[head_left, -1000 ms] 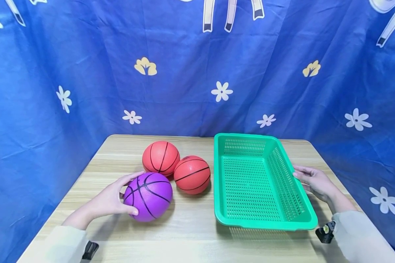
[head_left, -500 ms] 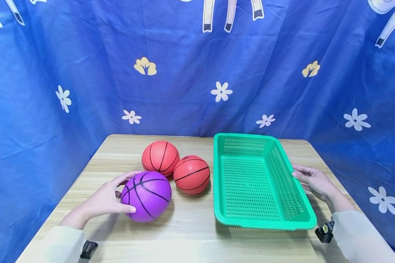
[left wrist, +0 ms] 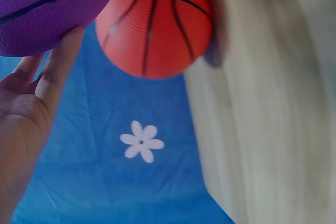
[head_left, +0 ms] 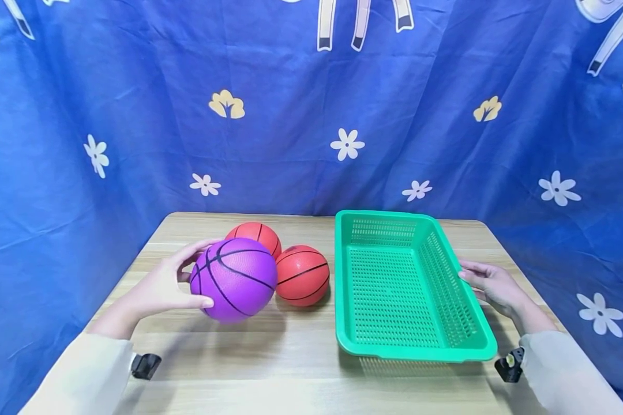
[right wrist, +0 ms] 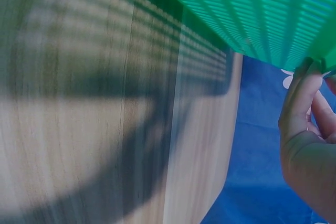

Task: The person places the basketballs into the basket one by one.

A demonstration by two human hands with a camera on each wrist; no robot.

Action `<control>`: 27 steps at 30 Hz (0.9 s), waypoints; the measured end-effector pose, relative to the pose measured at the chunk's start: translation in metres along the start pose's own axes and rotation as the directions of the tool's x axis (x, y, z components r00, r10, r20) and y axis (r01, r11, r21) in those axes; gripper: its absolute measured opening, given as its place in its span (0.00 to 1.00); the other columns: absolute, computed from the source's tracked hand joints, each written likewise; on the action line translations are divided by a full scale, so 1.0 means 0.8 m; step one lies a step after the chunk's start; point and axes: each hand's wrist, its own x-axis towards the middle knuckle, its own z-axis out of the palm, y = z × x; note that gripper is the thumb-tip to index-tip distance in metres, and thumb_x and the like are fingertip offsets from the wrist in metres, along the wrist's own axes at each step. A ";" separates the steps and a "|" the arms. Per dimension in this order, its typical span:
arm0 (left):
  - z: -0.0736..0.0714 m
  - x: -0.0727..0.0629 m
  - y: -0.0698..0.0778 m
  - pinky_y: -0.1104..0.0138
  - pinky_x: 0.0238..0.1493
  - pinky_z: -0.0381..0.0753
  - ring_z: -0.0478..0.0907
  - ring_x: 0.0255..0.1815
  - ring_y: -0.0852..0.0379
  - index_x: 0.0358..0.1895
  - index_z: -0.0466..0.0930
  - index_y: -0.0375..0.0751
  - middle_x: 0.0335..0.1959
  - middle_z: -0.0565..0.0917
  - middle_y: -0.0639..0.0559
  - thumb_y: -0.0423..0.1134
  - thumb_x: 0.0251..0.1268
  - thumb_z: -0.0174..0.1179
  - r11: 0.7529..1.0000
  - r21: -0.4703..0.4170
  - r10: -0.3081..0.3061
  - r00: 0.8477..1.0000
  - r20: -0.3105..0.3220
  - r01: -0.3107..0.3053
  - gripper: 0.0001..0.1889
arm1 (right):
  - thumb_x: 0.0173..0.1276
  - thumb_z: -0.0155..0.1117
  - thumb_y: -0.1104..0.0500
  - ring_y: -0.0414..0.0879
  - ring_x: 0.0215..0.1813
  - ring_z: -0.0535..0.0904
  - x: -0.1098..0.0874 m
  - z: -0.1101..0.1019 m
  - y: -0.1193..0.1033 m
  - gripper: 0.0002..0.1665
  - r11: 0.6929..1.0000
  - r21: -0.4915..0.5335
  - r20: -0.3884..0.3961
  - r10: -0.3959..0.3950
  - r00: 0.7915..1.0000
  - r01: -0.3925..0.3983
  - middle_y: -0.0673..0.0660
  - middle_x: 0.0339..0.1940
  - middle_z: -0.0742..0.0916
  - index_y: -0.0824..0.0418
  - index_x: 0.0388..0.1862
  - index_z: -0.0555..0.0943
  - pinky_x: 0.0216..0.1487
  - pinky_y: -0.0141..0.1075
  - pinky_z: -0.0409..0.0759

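Observation:
A purple basketball is held in my left hand, raised off the table with its shadow falling below. In the left wrist view, fingers press against the underside of the purple ball. Behind it sit two red basketballs; the farther one is partly hidden by the purple ball, the nearer one lies to its right. My right hand grips the right rim of a green plastic basket, thumb on top and fingers below. Inside, the basket's perforated floor is bare.
The wooden table has rounded far corners. A blue curtain with white flowers hangs right behind it and along both sides. Dark wrist cameras sit at both sleeves.
My left hand has lifted the purple basketball up from the table, so it now covers more of the farther red ball. The right hand and basket hold almost still.

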 end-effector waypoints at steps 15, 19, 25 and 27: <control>0.017 0.085 0.026 0.59 0.45 0.81 0.72 0.56 0.45 0.70 0.62 0.50 0.59 0.72 0.46 0.33 0.39 0.78 0.999 -0.032 0.042 0.999 -0.030 -0.043 0.50 | 0.72 0.56 0.49 0.36 0.58 0.71 -0.001 0.001 -0.003 0.42 1.000 0.006 0.003 -0.005 1.000 0.005 0.72 0.72 0.59 0.70 0.74 0.52 0.64 0.50 0.65; 0.029 0.110 0.032 0.56 0.46 0.80 0.73 0.56 0.48 0.69 0.63 0.53 0.60 0.72 0.47 0.35 0.38 0.78 0.998 -0.045 0.032 0.999 -0.029 -0.033 0.49 | 0.72 0.56 0.49 0.25 0.50 0.70 0.000 0.000 -0.002 0.42 1.000 0.011 -0.002 -0.011 1.000 0.011 0.72 0.71 0.60 0.71 0.73 0.53 0.62 0.46 0.69; 0.054 0.146 0.047 0.54 0.44 0.81 0.75 0.51 0.47 0.68 0.64 0.57 0.59 0.72 0.49 0.39 0.40 0.78 0.997 -0.082 -0.005 1.000 -0.003 0.005 0.47 | 0.72 0.56 0.50 0.26 0.50 0.71 0.002 0.000 -0.001 0.41 1.000 0.009 -0.004 -0.017 1.000 0.017 0.72 0.71 0.61 0.71 0.73 0.54 0.59 0.43 0.72; 0.063 0.159 0.051 0.55 0.43 0.81 0.75 0.51 0.48 0.68 0.64 0.57 0.59 0.72 0.49 0.39 0.41 0.78 0.997 -0.082 -0.004 1.000 0.003 0.004 0.46 | 0.72 0.56 0.50 0.27 0.51 0.70 0.002 0.001 -0.001 0.41 1.000 0.007 -0.003 -0.019 1.000 0.019 0.72 0.71 0.61 0.71 0.73 0.54 0.60 0.43 0.72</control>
